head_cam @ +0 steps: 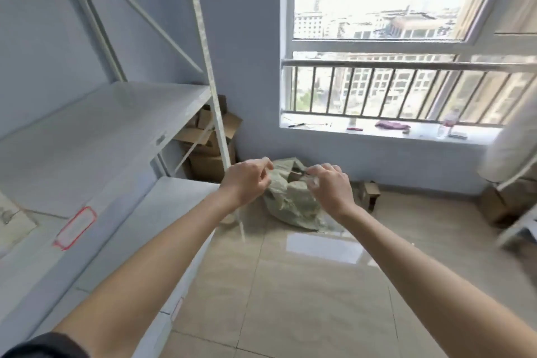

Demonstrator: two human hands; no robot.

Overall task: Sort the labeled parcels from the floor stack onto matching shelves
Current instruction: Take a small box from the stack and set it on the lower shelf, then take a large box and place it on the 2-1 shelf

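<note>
A: We're in a pale blue room with a glossy tiled floor (305,285), a barred window (406,38) ahead and white metal shelving (96,131) on our left. A red-bordered label (76,227) sits on the front edge of one shelf.

B: And the parcels?

A: They're in a grey-green sack (293,203) slumped on the floor against the wall under the window, just past the shelving's corner post. We can see something brown and boxy (296,175) through its open mouth, probably a parcel, though no label is readable from here.

B: What are our hands doing?

A: Both are stretched out at the sack's mouth. Our left hand (247,183) has its fingers curled and seems to pinch the left edge of the opening; our right hand (328,186) is curled over the right edge, gripping the material. We judge we're pulling the mouth apart to reach in.

B: What could go wrong?

A: The sack looks thin and crumpled, so tugging both edges hard could tear it and spill parcels across that slick tile. A pinch on loose fabric could also slip, letting the mouth close again. And since we can't read any label yet, grabbing in haste risks a parcel on the wrong shelf. The cardboard boxes (209,136) behind the post could be mistaken for stock too.
</note>
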